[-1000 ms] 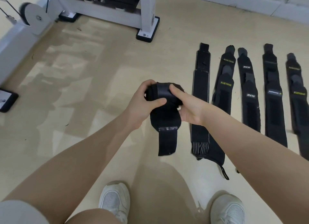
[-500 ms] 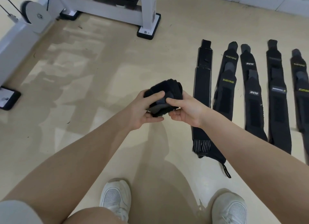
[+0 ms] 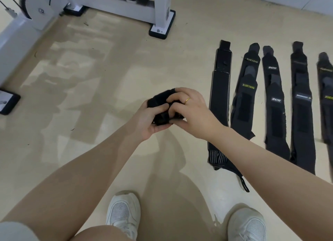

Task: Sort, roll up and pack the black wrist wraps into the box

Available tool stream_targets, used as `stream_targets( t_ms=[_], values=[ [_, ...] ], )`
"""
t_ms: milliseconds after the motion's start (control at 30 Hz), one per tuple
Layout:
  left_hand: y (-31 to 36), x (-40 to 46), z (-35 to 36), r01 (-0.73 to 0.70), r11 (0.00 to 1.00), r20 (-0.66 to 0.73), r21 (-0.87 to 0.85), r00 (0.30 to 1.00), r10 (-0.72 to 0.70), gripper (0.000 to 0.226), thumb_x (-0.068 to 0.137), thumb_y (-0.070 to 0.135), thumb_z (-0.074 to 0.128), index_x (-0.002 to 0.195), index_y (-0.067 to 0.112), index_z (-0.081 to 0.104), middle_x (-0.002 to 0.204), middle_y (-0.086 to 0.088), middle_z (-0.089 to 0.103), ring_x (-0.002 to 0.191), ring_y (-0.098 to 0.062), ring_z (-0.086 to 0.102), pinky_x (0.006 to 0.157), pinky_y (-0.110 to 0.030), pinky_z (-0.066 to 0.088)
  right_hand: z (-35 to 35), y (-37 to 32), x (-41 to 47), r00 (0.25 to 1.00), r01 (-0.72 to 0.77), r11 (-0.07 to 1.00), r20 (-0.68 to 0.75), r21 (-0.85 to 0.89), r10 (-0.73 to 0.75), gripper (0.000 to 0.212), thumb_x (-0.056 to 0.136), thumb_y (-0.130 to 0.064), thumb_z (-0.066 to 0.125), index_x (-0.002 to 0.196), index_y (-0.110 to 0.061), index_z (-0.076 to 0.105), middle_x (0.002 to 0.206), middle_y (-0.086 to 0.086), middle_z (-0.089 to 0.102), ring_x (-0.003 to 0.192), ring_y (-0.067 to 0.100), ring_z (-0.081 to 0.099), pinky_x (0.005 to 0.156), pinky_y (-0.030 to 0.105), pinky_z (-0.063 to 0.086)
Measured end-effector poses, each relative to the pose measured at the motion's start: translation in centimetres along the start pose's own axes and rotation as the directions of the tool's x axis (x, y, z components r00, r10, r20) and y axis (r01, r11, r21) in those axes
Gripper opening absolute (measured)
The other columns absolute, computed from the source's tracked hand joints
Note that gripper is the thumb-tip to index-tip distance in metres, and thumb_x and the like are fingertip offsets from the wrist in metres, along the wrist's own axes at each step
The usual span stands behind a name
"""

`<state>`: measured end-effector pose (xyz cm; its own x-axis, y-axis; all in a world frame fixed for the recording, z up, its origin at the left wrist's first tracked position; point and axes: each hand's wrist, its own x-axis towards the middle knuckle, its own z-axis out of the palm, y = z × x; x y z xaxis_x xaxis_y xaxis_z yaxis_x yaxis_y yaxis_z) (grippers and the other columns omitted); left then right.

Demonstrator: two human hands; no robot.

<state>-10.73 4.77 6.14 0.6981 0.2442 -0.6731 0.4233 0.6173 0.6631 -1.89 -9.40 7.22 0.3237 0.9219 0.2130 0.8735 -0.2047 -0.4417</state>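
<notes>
Gone is the loose tail that hung down from the wrap a second ago; now it is all wound up into the rolled wrap (image 3: pixel 159 108). I hold that little bundle in the air, above the floor (image 3: pixel 90 96) and just left of the row of flat wraps (image 3: pixel 270 100).

My left hand (image 3: pixel 148 121) cups the roll from below and from the left, with its thumb curled over the top. My right hand (image 3: pixel 189 113) comes over from the right, and its fingers (image 3: pixel 175 98) bend down and pinch the end of the roll. I think I am pressing the sticky end shut so it will not unwind.

So both hands are closed around the roll, and it sits right between them. It is so bunched up and hidden that I cannot tell which way its long side points.

No box shows up anywhere, so I cannot tell which way the roll must go to be packed. Five flat wraps lie side by side, pointing away from me. My right hand is nearer to them, and the striped wrap (image 3: pixel 219 104) is the closest one to it.
</notes>
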Motion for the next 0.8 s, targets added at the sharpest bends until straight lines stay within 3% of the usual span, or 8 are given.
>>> stream_targets(
  t_ms=[100,267,367,433,500,567,700,800],
  values=[
    [0.3,0.1,0.3,-0.070,0.996,-0.030,0.046,0.997,0.072,0.043,0.084,0.014,0.069,0.122,0.024,0.052,0.108,-0.003,0.067,0.083,-0.018,0.070,0.065,-0.032,0.057,0.0,-0.1,0.9,0.994,0.077,0.994,-0.069,-0.074,-0.082,0.009,0.071,-0.016,0.068,0.075,-0.010,0.063,0.091,0.001,0.066,0.110,0.029,0.052,0.105,0.051,0.030],
    [0.9,0.2,1.8,-0.222,0.960,0.004,0.171,0.974,0.225,0.042,0.082,0.013,0.071,0.114,0.032,0.050,0.107,0.009,0.064,0.088,-0.016,0.070,0.071,-0.035,0.059,-1.7,0.5,1.6,0.955,-0.285,0.930,-0.015,0.231,0.296,0.020,0.083,-0.007,0.062,0.074,-0.018,0.050,0.121,-0.006,0.059,0.136,0.025,0.035,0.113,0.043,-0.003],
    [0.6,0.4,1.9,-0.184,0.969,0.047,0.166,0.983,0.178,0.045,0.084,0.017,0.071,0.120,0.030,0.048,0.114,0.009,0.063,0.094,-0.019,0.069,0.071,-0.035,0.059,-2.1,0.6,1.4,0.894,-0.422,0.792,0.059,0.442,0.443,0.034,0.089,-0.003,0.058,0.075,-0.030,0.043,0.117,-0.010,0.059,0.123,0.016,0.048,0.115,0.035,0.015],
    [0.0,0.6,1.8,-0.160,0.972,0.052,0.173,0.987,0.153,0.043,0.085,0.018,0.069,0.120,0.030,0.048,0.114,0.009,0.063,0.093,-0.019,0.069,0.069,-0.033,0.059,-1.6,0.6,1.0,0.857,-0.470,0.705,0.084,0.531,0.508,0.029,0.089,-0.002,0.058,0.082,-0.030,0.050,0.106,-0.005,0.064,0.100,0.015,0.059,0.094,0.023,0.045],
    [-0.7,0.6,1.7,-0.129,0.976,0.058,0.176,0.991,0.120,0.038,0.087,0.015,0.066,0.117,0.030,0.049,0.114,0.007,0.063,0.093,-0.018,0.069,0.068,-0.032,0.059,-1.1,0.9,0.8,0.824,-0.523,0.683,0.097,0.511,0.558,0.027,0.089,-0.006,0.059,0.077,-0.027,0.048,0.094,-0.003,0.065,0.080,0.013,0.056,0.066,0.015,0.046],
    [-1.2,0.6,1.5,-0.100,0.982,0.079,0.162,0.993,0.088,0.036,0.090,0.011,0.062,0.119,0.027,0.048,0.118,0.003,0.062,0.096,-0.020,0.068,0.068,-0.032,0.059,-0.7,1.1,0.8,0.799,-0.567,0.691,0.095,0.449,0.594,0.027,0.089,-0.011,0.061,0.071,-0.023,0.044,0.079,0.001,0.061,0.068,0.015,0.050,0.055,0.023,0.041],
    [-1.6,0.6,1.2,-0.096,0.991,0.127,0.096,0.988,0.084,0.037,0.094,0.015,0.056,0.129,0.023,0.045,0.126,0.000,0.060,0.104,-0.023,0.066,0.074,-0.034,0.058,-0.9,0.9,1.4,0.802,-0.546,0.687,0.063,0.480,0.594,0.012,0.088,-0.011,0.061,0.082,-0.006,0.052,0.082,0.015,0.060,0.072,0.017,0.050,0.059,0.029,0.042],
    [-1.0,0.1,1.4,-0.061,0.997,0.132,0.045,0.990,0.055,0.032,0.100,0.038,0.041,0.127,0.025,0.050,0.121,-0.001,0.064,0.104,-0.021,0.066,0.078,-0.038,0.057,-1.1,0.2,2.0,0.794,-0.528,0.642,0.056,0.556,0.605,0.008,0.088,-0.011,0.061,0.084,-0.009,0.054,0.078,0.004,0.059,0.074,0.016,0.053,0.067,0.031,0.046]
  ],
)
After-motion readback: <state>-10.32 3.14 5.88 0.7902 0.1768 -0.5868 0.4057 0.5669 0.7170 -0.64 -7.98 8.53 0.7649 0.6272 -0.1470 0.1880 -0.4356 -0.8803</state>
